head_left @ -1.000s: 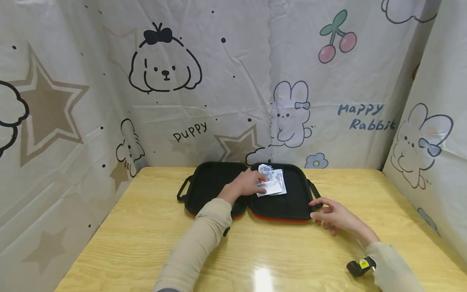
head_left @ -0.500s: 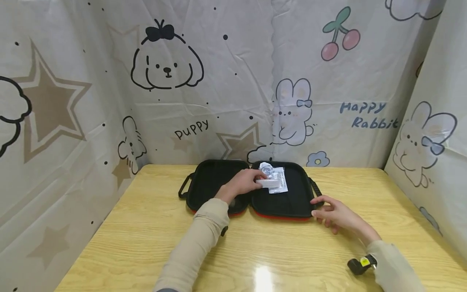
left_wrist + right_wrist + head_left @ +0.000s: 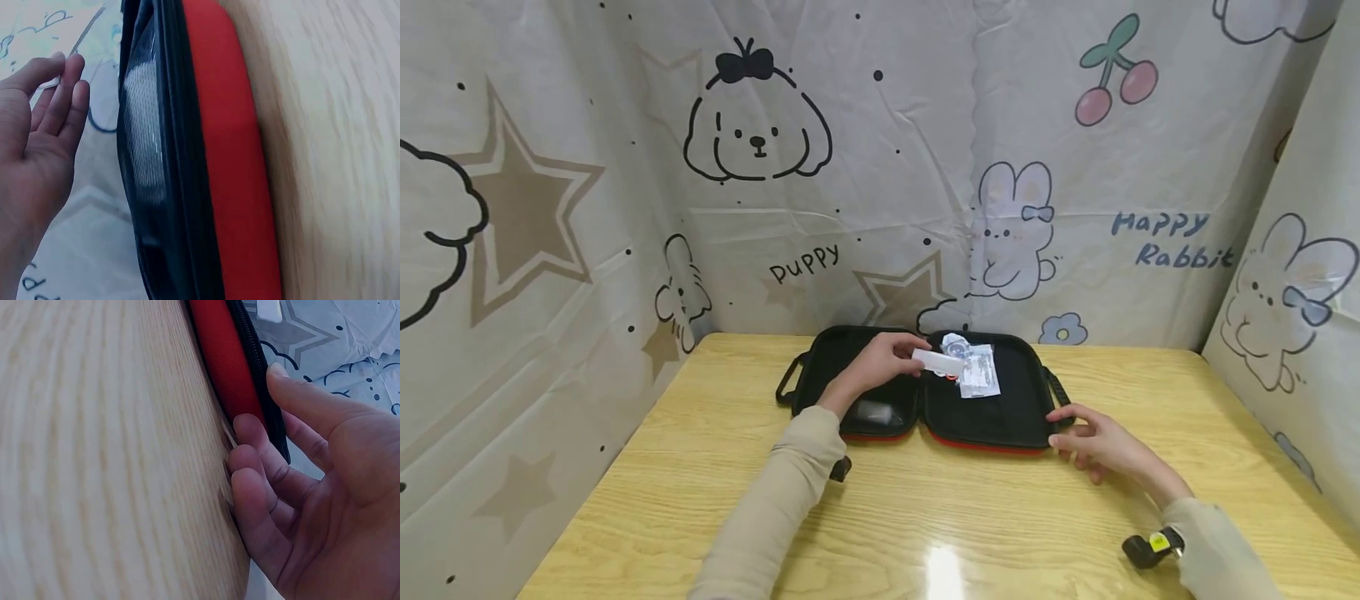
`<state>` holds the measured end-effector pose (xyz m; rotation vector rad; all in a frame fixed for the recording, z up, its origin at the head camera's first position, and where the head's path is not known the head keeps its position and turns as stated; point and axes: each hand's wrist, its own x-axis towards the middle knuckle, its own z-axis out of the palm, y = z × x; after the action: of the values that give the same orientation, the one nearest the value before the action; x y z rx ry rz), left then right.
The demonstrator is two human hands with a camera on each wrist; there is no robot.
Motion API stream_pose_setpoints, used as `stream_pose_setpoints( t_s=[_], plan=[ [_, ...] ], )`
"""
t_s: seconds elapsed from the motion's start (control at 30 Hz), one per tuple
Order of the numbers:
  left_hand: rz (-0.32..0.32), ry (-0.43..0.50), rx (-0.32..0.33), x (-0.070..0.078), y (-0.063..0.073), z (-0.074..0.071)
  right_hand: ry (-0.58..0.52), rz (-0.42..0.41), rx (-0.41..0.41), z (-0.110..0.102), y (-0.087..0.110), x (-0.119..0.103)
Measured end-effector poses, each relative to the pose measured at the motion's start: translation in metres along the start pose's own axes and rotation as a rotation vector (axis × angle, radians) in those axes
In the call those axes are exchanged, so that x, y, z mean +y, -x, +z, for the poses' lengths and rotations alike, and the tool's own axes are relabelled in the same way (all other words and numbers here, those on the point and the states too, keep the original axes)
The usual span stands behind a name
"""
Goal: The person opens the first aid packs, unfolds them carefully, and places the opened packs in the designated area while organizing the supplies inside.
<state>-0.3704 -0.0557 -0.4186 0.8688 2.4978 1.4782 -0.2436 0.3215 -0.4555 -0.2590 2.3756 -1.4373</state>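
A zippered case, black inside and red outside, lies unfolded on the table; its right half [image 3: 1000, 421] holds several small packets. My left hand [image 3: 880, 360] pinches one end of a thin white packet [image 3: 937, 362] above the middle of the case. Below that hand, a clear packet with whitish contents [image 3: 874, 412] sits in the left half [image 3: 142, 250], behind what looks like mesh in the left wrist view. My right hand [image 3: 1108, 450] holds the front right corner of the case, thumb [image 3: 279, 374] at the zippered rim and fingers curled against the red side [image 3: 225, 356].
A silvery printed sachet [image 3: 980, 372] and a clear packet with a round item [image 3: 956, 345] lie in the right half. Carry handles [image 3: 790, 379] stick out at both ends. A patterned cloth [image 3: 880, 167] hangs behind the wooden table [image 3: 970, 525].
My left hand has lifted the white packet off the other packets and drawn it left and up. The clear packet in the left half has come into sight. My right hand stays at the corner.
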Motion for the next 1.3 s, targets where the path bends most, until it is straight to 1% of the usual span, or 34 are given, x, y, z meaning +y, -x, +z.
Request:
stream_pose_setpoints(
  t_s=[0.17, 0.23, 0.4, 0.6, 0.7, 0.83, 1.03, 1.17, 1.3],
  plan=[
    [-0.004, -0.007, 0.052, -0.005, 0.013, -0.017, -0.016, -0.008, -0.004, -0.001, 0.000, 0.001],
    [-0.001, 0.018, 0.065, -0.007, 0.020, -0.024, -0.023, -0.018, -0.008, -0.001, 0.000, 0.001],
    [0.006, 0.096, 0.096, -0.013, 0.038, -0.040, -0.034, -0.001, -0.006, -0.001, 0.001, 0.004],
    [-0.033, 0.125, 0.148, -0.022, 0.056, -0.058, -0.042, 0.030, -0.001, -0.001, 0.001, 0.008],
    [-0.057, 0.131, 0.180, -0.027, 0.062, -0.067, -0.035, 0.023, -0.003, -0.001, 0.001, 0.008],
    [-0.104, 0.095, 0.212, -0.032, 0.072, -0.079, -0.036, 0.017, -0.007, 0.000, 0.000, 0.005],
    [-0.215, -0.023, 0.215, -0.037, 0.089, -0.097, -0.038, 0.012, -0.015, 0.000, 0.003, 0.001],
    [-0.261, -0.065, 0.232, -0.040, 0.098, -0.109, -0.030, 0.012, -0.008, -0.001, 0.002, -0.001],
    [-0.277, -0.072, 0.237, -0.045, 0.107, -0.118, -0.029, 0.020, -0.008, 0.000, 0.000, 0.000]
  ],
)
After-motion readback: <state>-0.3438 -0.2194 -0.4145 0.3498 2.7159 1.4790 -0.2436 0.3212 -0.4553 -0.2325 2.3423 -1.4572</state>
